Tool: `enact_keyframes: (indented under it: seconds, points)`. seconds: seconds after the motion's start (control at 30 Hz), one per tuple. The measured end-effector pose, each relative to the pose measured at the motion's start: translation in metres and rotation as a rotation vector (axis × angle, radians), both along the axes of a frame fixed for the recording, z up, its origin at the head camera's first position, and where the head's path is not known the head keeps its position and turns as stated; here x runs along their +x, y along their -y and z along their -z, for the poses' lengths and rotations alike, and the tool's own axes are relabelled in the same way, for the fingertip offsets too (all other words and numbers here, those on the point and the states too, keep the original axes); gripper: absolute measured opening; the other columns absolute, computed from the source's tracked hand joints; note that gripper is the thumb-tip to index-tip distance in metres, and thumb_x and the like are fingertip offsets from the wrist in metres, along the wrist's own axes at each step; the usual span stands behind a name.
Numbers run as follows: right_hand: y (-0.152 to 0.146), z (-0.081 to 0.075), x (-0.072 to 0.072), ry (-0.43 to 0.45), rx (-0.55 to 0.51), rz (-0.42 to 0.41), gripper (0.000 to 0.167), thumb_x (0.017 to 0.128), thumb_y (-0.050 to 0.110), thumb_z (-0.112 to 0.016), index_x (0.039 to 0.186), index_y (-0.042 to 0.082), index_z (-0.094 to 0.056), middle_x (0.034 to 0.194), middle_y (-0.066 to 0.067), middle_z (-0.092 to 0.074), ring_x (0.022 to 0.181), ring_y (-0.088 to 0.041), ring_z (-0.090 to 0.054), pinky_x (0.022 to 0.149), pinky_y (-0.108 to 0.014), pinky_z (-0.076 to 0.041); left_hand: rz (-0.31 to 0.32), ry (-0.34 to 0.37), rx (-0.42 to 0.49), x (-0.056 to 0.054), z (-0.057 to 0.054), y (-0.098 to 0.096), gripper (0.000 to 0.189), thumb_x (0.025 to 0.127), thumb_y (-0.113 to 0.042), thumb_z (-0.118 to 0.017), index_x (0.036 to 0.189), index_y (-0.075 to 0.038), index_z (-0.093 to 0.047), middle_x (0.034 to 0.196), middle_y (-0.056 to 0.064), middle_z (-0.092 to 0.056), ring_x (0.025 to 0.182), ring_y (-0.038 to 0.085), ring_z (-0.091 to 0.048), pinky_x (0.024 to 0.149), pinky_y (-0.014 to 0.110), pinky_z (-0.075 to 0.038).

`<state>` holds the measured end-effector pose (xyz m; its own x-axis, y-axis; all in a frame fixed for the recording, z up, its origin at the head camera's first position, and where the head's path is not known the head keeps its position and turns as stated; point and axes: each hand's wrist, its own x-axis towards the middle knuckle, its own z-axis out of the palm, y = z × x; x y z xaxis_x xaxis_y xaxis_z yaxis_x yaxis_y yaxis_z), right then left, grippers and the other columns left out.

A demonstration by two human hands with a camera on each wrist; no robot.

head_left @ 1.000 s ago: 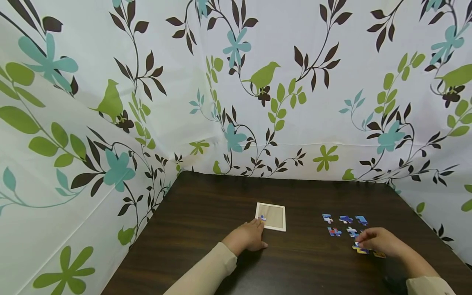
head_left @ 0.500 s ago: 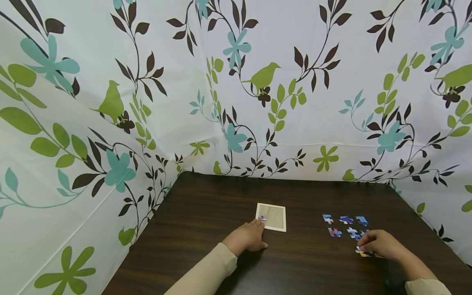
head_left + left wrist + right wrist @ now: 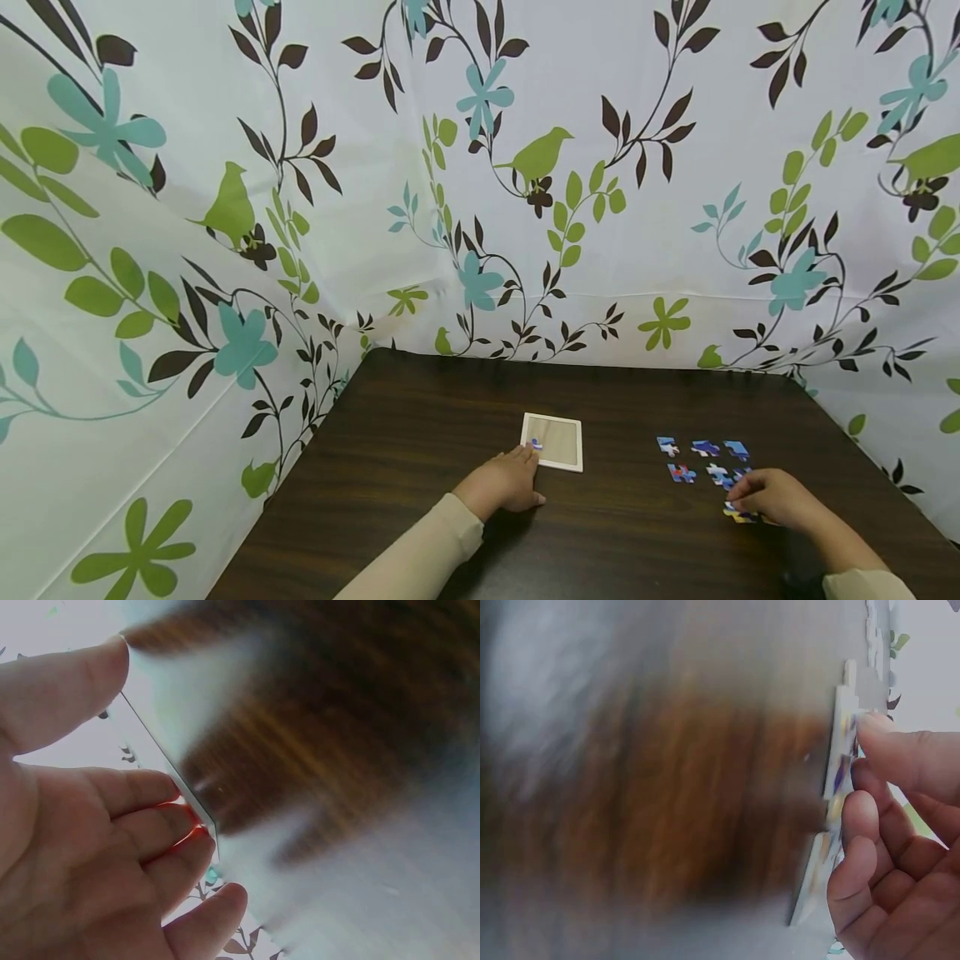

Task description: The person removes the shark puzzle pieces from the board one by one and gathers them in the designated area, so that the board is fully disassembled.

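Observation:
My left hand (image 3: 506, 482) rests with fingertips on the lower left corner of a small square wooden puzzle tray (image 3: 578, 446). One blue-and-white puzzle piece (image 3: 536, 445) lies inside it, by those fingertips. In the left wrist view the hand's (image 3: 97, 832) fingers are fairly straight along the tray's thin edge. On the right, my right hand (image 3: 776, 497) has thumb and fingertips at a blue-and-yellow puzzle piece (image 3: 740, 516) on the table. The right wrist view shows the thumb tip against this piece (image 3: 841, 742), the other fingers curled; another piece (image 3: 810, 877) lies below.
Several loose jigsaw pieces lie beyond the right hand, including a red-and-blue one (image 3: 682, 473) and a dark blue one (image 3: 704, 448). They are on a dark brown wooden table (image 3: 420, 417). A patterned white curtain (image 3: 525, 250) stands behind and along the left.
The right hand has shifted slightly, and the blue-and-yellow puzzle piece has slid a little right with it, toward the orange piece now mostly hidden. The left hand has not moved.

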<state>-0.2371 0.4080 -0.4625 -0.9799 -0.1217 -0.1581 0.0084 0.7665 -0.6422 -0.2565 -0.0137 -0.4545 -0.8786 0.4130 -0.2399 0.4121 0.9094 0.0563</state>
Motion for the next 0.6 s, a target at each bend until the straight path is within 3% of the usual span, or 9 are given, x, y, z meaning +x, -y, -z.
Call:
enact_keyframes:
  seconds: [0.2, 0.3, 0.6]
  points:
    - [0.021, -0.011, -0.012, -0.035, 0.056, 0.046, 0.015, 0.088, 0.013, -0.072, 0.096, 0.0, -0.073, 0.091, -0.005, -0.071, 0.08, -0.016, -0.063, 0.066, -0.035, -0.052, 0.002, 0.002, -0.001, 0.0, -0.002, 0.0, 0.072, 0.093, -0.05, -0.063, 0.152, -0.013, -0.041, 0.161, 0.003, -0.034, 0.15, 0.016, -0.031, 0.119, 0.035, -0.033]
    - [0.042, -0.018, -0.021, -0.084, 0.056, 0.029, 0.016, 0.09, 0.015, -0.071, 0.097, 0.001, -0.073, 0.094, -0.008, -0.071, 0.082, -0.018, -0.063, 0.068, -0.037, -0.052, 0.003, -0.006, -0.003, 0.0, -0.003, 0.0, 0.072, 0.093, -0.049, -0.063, 0.151, -0.012, -0.042, 0.161, 0.003, -0.035, 0.149, 0.016, -0.032, 0.118, 0.034, -0.034]
    - [0.126, -0.015, -0.058, -0.149, -0.051, -0.029, 0.013, 0.088, 0.013, -0.073, 0.094, 0.002, -0.075, 0.094, -0.011, -0.071, 0.074, -0.017, -0.058, 0.06, -0.034, -0.049, 0.02, -0.023, -0.018, 0.001, -0.004, -0.001, 0.071, 0.093, -0.05, -0.063, 0.15, -0.012, -0.044, 0.159, 0.003, -0.038, 0.148, 0.016, -0.035, 0.116, 0.034, -0.037]
